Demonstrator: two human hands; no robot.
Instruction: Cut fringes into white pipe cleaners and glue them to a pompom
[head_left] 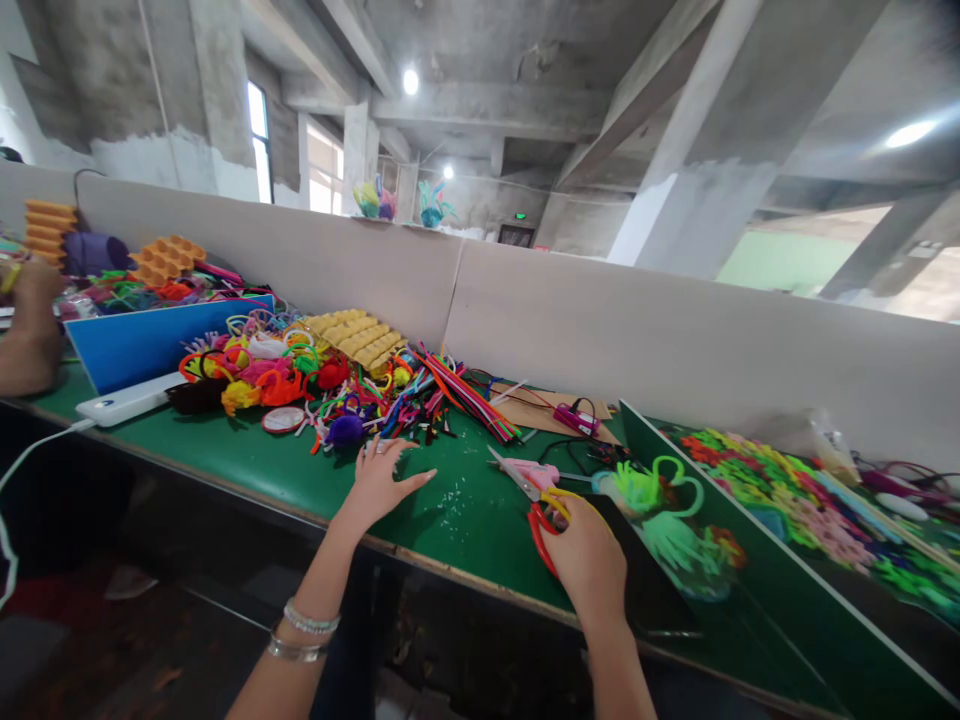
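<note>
My left hand (384, 485) is spread with nothing in it, over the green tabletop (480, 540) beside a purple pom-pom (346, 430). Small white clippings (451, 498) lie scattered to the right of its thumb. My right hand (592, 555) holds a pair of scissors (529, 482) by the red and yellow handles. The blades are slightly apart and point away to the left. Just behind the scissors lies a pink tool that looks like a glue gun (541, 474). A bundle of coloured pipe cleaners (476, 400) lies further back.
A heap of fuzzy craft pieces (274, 375) and a yellow egg tray (356, 338) fill the left. A white power strip (135, 400) sits by the blue divider (165, 340). Light-green fuzzy pieces (682, 540) stand right, before a green divider (750, 550). Another person's arm (30, 330) shows far left.
</note>
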